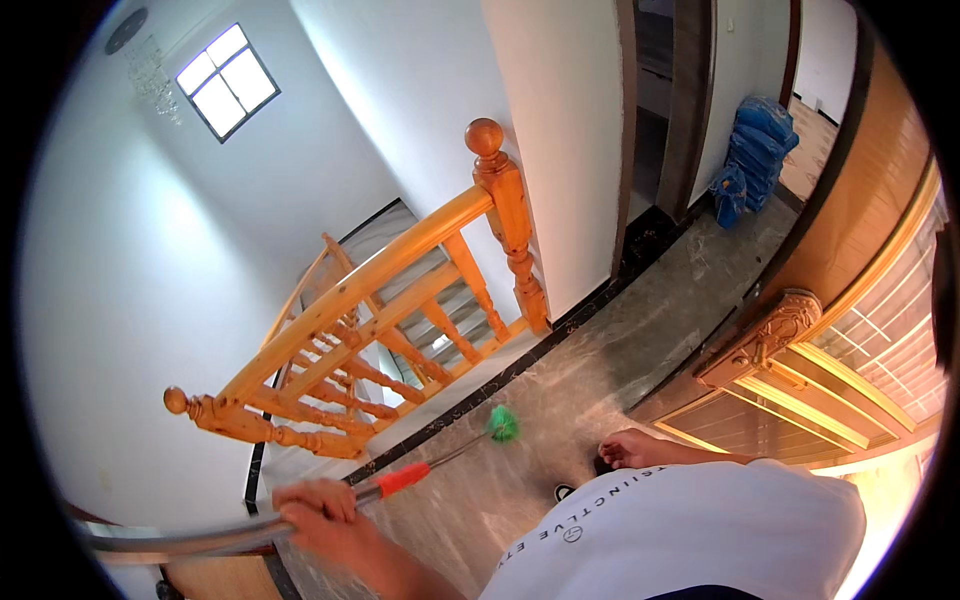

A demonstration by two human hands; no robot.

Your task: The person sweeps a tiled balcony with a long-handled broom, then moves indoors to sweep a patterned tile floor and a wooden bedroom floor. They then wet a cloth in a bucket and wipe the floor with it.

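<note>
My left hand (pixel 322 510) is wrapped around a grey telescopic pole (pixel 367 495) with a red collar (pixel 405 478). The pole's thin end carries a round green bristle brush head (pixel 503 425), seen over the grey marble-look floor. Its thicker end runs off to the left, blurred. My right hand (pixel 626 450) hangs in front of my white shirt with the fingers curled. A dark patch lies beside those fingers, and I cannot tell whether they hold anything.
A wooden stair balustrade (pixel 360 292) with ball-topped posts borders a stairwell. At my right stands a wooden door with an ornate handle plate (pixel 761 341). Blue bags (pixel 757 154) are piled by the far wall. A window (pixel 227 82) and crystal chandelier (pixel 154 79) are high up.
</note>
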